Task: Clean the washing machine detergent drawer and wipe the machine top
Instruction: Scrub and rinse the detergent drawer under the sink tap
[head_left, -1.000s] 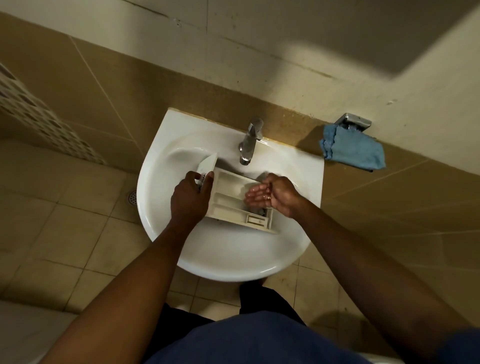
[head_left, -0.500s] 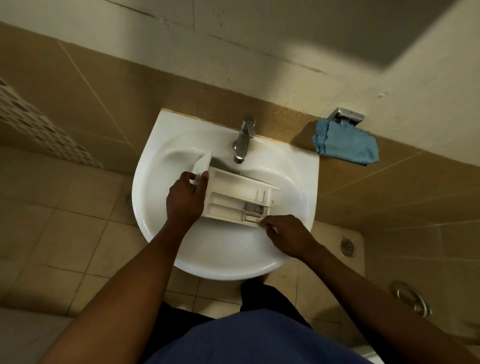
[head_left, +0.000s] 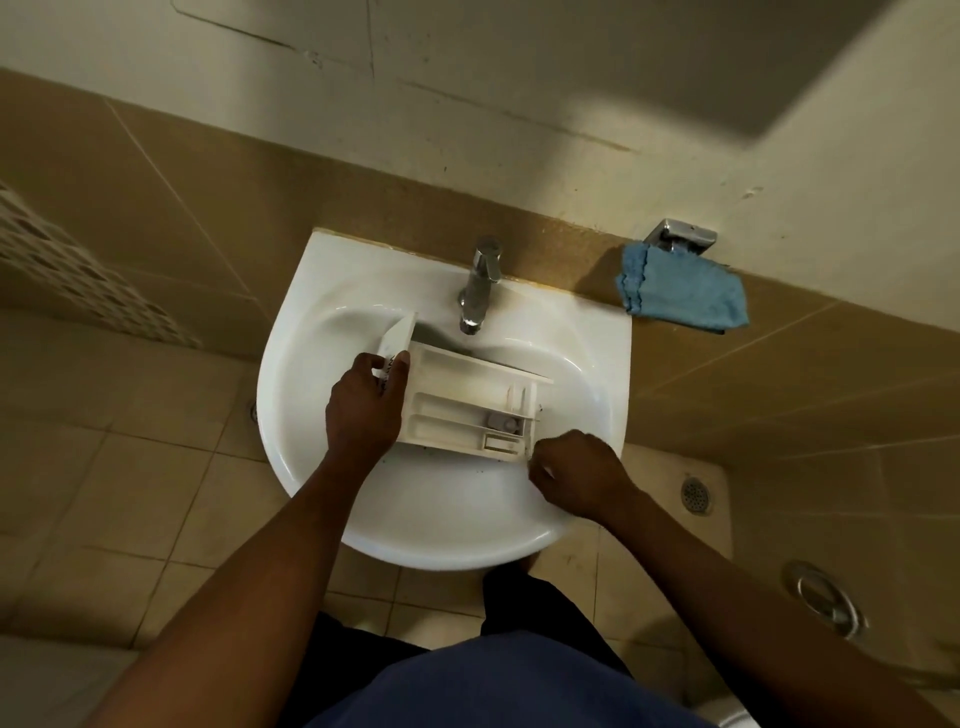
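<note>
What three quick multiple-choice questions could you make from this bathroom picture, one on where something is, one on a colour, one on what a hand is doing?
1. Where is the detergent drawer?
A. On the floor
B. Over the basin of the sink
C. On the wall holder

2. What colour is the cloth to the right of the tap?
A. Blue
B. Red
C. White

3. What is the left hand doing?
A. Hanging free
B. Turning the tap
C. Gripping the drawer's front end

Answers:
1 B, the drawer sits inside the white sink below the tap.
2 A, the cloth hanging on the metal wall holder is light blue.
3 C, its fingers wrap the drawer's front end, while the right hand is closed at the drawer's near right corner.
</note>
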